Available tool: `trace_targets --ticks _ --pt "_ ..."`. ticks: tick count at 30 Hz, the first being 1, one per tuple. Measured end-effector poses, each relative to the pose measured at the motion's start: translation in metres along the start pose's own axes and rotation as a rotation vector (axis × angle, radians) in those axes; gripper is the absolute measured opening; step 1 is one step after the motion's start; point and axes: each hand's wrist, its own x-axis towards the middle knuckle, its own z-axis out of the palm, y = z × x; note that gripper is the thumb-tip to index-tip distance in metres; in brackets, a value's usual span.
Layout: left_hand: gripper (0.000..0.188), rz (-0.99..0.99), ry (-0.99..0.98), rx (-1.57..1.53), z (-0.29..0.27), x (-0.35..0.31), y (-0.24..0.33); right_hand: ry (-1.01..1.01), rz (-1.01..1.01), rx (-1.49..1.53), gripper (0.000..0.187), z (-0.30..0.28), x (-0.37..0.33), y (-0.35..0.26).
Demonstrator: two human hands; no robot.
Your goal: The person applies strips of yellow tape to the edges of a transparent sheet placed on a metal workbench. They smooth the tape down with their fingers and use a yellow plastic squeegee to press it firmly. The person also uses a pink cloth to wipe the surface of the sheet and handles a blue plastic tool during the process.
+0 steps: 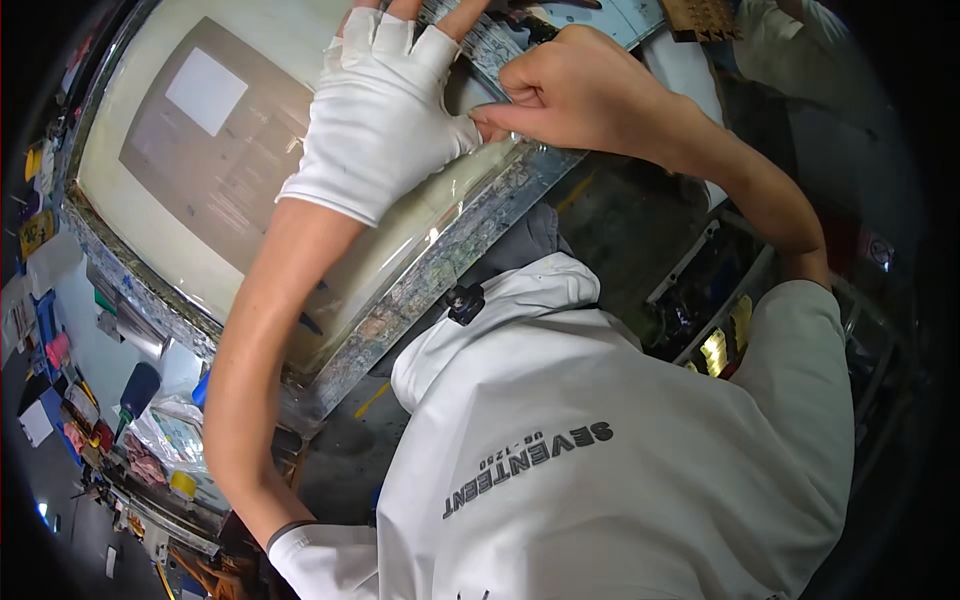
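Note:
My left hand wears a white fingerless glove and lies over a large framed screen, its fingers spread and running out of the picture's top edge. The screen's pale surface bears a brownish block with a white rectangle in it. My bare right hand is closed, fingers curled, beside the gloved left thumb at the screen's near right corner. Its thumb meets the left thumb there. Whether it pinches the glove or something else is hidden. A streaked grey strip lies between the hands.
A spiky brown block sits at the upper right. To the left, a cluttered surface holds a dark bottle, a yellow roll and plastic wrapping. Metal racking stands right of my body. My torso is close to the frame's front edge.

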Motion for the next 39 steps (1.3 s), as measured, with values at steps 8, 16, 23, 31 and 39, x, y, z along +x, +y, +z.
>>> trace_targets --ticks 8,16,23,31,39 --pt "0.09 0.07 0.096 0.199 0.01 0.009 0.0 0.036 0.005 0.068 0.042 0.005 0.001 0.002" --pt "0.095 0.126 -0.076 0.058 -0.037 -0.062 -0.021 0.014 0.148 0.059 0.052 0.004 -0.004 0.001" --pt "0.121 -0.073 -0.387 0.177 -0.116 -0.175 -0.046 0.025 0.079 -0.033 0.056 0.006 -0.002 -0.001" --pt "0.12 -0.033 -0.509 0.281 -0.123 -0.168 -0.037 -0.086 0.125 0.043 0.052 -0.003 0.0 -0.009" --pt "0.021 -0.817 -0.356 -0.054 -0.174 -0.217 0.001 -0.145 -0.155 0.215 0.029 0.007 0.033 -0.068"
